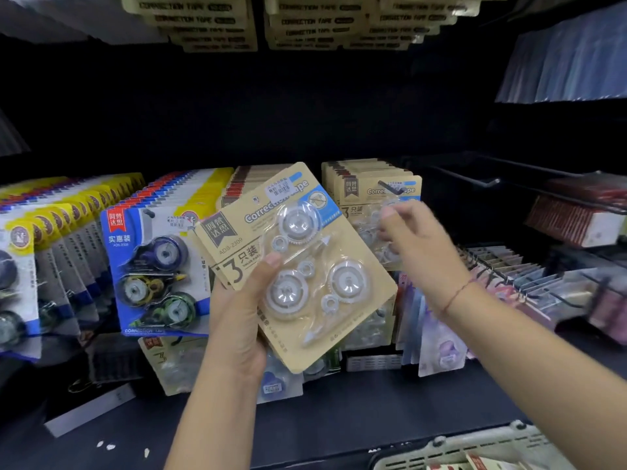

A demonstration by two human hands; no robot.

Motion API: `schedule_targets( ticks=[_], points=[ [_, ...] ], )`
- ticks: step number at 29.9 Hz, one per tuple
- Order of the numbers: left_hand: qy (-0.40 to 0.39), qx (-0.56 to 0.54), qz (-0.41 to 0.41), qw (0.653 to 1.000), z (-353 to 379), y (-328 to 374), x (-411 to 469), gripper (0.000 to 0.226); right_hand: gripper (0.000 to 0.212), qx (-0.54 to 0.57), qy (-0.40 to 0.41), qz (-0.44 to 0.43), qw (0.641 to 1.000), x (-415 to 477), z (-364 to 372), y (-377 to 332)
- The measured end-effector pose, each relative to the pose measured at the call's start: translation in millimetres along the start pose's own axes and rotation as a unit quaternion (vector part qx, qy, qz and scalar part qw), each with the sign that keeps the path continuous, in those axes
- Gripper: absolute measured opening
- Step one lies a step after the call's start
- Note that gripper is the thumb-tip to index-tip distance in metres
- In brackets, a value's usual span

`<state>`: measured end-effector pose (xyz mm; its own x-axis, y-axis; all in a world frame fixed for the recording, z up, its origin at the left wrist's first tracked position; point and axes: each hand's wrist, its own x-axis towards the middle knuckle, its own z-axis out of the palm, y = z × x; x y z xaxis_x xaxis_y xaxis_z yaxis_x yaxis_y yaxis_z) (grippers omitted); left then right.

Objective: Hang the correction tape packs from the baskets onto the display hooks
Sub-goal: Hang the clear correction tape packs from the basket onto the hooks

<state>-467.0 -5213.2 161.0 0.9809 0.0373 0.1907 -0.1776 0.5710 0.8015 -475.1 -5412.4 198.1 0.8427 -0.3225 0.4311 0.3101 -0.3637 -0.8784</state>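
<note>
Gripping a tilted stack of tan correction tape packs [298,266] before the display, the left hand [237,327] pressed its thumb on the top blister and curled round the stack's lower edge. The right hand [417,245] was at the hanging packs [353,189] on a black hook [390,186]; its fingers [385,232] were blurred, so I cannot tell whether they were pinching. A basket [475,449] sat lower right.

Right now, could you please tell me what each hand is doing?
Left hand: grips the tan correction tape packs.
Right hand: blurred at the hung packs; cannot tell.
</note>
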Motion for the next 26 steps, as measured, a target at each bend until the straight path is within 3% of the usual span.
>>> schedule_targets(
  ticks=[2, 4, 9, 13, 16, 21, 24, 26],
  points=[
    [-0.002, -0.008, -0.007, 1.000, 5, -4, -4, 0.069, 0.032, -0.003, -0.083, -0.006, 0.996, -24, 7, -16],
    [-0.006, -0.025, -0.012, 1.000, 9, -9, -9, 0.070, 0.042, -0.040, -0.114, 0.014, 0.993, -38, 11, -18],
    [-0.025, -0.049, -0.036, 0.998, 13, -18, -19, 0.074, 0.049, -0.054, -0.064, 0.063, 0.994, -41, 1, -13],
    [-0.044, -0.048, -0.044, 0.997, 12, -19, -20, 0.095, 0.064, 0.089, -0.048, 0.102, 0.990, -32, -13, -9],
    [-0.031, -0.035, -0.033, 0.998, 9, -21, -18, 0.068, 0.070, 0.161, -0.025, 0.113, 0.980, -27, -22, -1],
    [0.042, -0.007, 0.017, 0.999, -6, -10, -8, 0.059, 0.047, 0.212, 0.048, 0.118, 0.969, -16, -47, 24],
    [0.070, -0.004, 0.051, 0.996, -17, 0, -2, 0.053, 0.021, 0.177, 0.052, 0.131, 0.974, -12, -59, 38],
    [0.077, 0.001, 0.065, 0.995, -20, 2, 0, 0.052, 0.015, 0.164, 0.044, 0.131, 0.977, -11, -61, 44]
  ],
)
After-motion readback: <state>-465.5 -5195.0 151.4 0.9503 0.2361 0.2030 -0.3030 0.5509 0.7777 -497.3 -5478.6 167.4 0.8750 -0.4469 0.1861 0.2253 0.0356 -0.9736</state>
